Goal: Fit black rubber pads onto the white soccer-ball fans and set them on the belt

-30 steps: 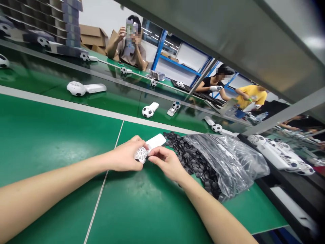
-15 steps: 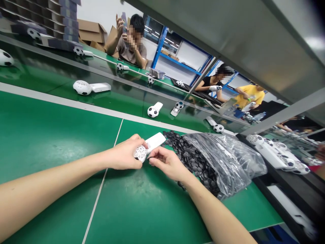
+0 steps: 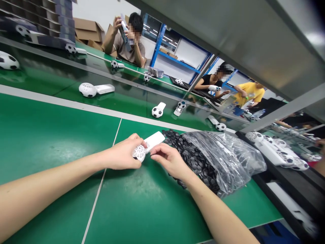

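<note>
My left hand (image 3: 127,151) is wrapped round the round end of a white football-shaped device (image 3: 155,141), whose flat handle points up and right. Its ball has a white lattice face with some black at the lower side. Just right of the ball, my right hand (image 3: 169,160) pinches a small black piece (image 3: 152,155), mostly hidden by the fingertips. Beside that hand lies a heap of black pieces (image 3: 193,157), spilling from a clear plastic bag (image 3: 228,156) on the green table (image 3: 137,210).
Football-shaped devices, one of them white and black (image 3: 157,111), lie along the dark green belt (image 3: 132,98) beyond the table. A black tray (image 3: 275,171) at the right holds several more. People sit across the belt. A grey beam (image 3: 228,40) hangs overhead.
My right hand has drawn slightly away from the ball, to the right. Devices on the belt have shifted slightly rightward. Across the belt, a person's raised hands and held object have changed position.
</note>
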{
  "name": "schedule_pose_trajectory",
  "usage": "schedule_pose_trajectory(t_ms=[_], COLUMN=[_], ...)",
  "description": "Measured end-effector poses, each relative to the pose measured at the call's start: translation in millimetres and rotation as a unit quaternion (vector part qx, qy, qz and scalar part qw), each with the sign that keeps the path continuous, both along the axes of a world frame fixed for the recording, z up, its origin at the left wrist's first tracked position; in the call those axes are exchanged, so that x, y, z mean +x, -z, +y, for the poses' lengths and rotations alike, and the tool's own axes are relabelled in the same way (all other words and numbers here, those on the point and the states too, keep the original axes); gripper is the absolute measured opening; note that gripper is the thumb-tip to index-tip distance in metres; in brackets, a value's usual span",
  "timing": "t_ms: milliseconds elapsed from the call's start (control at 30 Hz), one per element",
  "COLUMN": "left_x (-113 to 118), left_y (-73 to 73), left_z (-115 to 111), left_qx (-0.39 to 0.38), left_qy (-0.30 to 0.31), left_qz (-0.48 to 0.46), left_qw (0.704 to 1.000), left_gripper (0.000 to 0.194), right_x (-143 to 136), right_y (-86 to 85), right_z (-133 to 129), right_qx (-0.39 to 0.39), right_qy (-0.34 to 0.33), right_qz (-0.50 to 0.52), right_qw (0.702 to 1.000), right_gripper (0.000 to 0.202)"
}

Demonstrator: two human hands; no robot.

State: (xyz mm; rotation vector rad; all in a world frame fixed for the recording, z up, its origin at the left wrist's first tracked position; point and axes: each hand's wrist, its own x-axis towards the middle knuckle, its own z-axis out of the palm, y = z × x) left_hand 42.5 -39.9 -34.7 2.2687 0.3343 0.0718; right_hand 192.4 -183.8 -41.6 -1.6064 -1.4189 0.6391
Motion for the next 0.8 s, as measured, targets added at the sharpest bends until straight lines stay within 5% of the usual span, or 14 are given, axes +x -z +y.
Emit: schedule_pose_trajectory(t_ms=[67, 233, 800], left_x=[-0.4, -0.4, 3.3], left_y=[-0.3, 0.3, 6.7], left_z=[-0.3, -2.1, -9.8], left_qx=[0.0, 0.009, 0.026], left_qy=[0.001, -0.017, -0.073], left_qz=[-0.002, -0.014, -0.057], left_qw=[1.0, 1.0, 0.995], left_gripper=[0.046, 0.041, 0.031], right_x=[-2.0, -7.8, -8.8], right_y=[0.9, 7.9, 15.4], right_z=[1.7, 6.4, 18.6], right_qx=[0.012, -0.031, -0.002], right_qy=[0.011, -0.006, 0.024], right_qz=[-0.021, 0.116, 0.141], right_qw=[1.0, 0.993, 0.99], right_gripper=[0.004, 0.008, 0.011])
